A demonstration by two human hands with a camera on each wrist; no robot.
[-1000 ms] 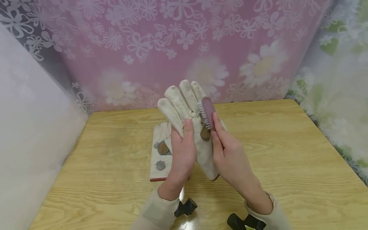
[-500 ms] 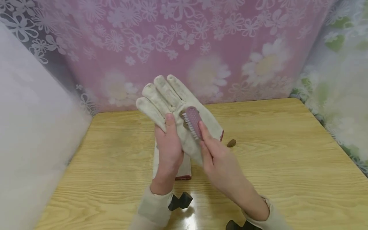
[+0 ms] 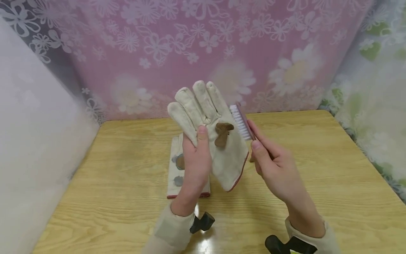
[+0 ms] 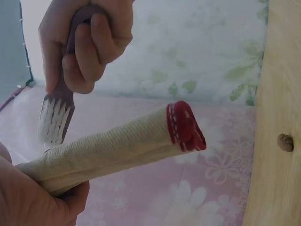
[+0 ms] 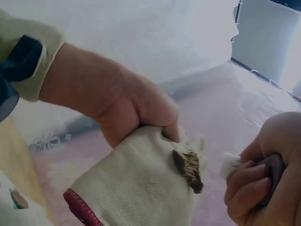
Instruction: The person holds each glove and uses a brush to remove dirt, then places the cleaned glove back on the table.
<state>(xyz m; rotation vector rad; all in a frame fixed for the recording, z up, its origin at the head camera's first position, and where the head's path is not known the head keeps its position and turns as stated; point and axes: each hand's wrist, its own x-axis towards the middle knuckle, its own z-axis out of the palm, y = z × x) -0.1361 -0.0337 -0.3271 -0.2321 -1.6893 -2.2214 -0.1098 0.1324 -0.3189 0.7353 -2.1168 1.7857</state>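
My left hand [image 3: 198,158] holds up a cream cloth work glove [image 3: 229,165], thumb over its palm, the glove's fingers pointing up and away. A brown, mud-like lump [image 3: 222,135] sticks to the glove's palm; its rough, streaked face shows in the right wrist view. My right hand [image 3: 279,169] grips the handle of a mauve scrubbing brush [image 3: 241,121] with white bristles. The bristles face the glove from its right side, apart from the brown lump. In the left wrist view the red-stitched cuff [image 4: 183,127] points away from the left hand.
A second cream glove [image 3: 172,188] with grey and brown spots lies on the wood-grain table [image 3: 111,183], partly behind the left hand. A small brown lump [image 4: 285,142] lies on the table to the right. Pink floral cloth [image 3: 190,63] hangs behind the table.
The brush has come off the brown lump and moved right with my right hand, baring the lump. The held glove swung left, then came back right.
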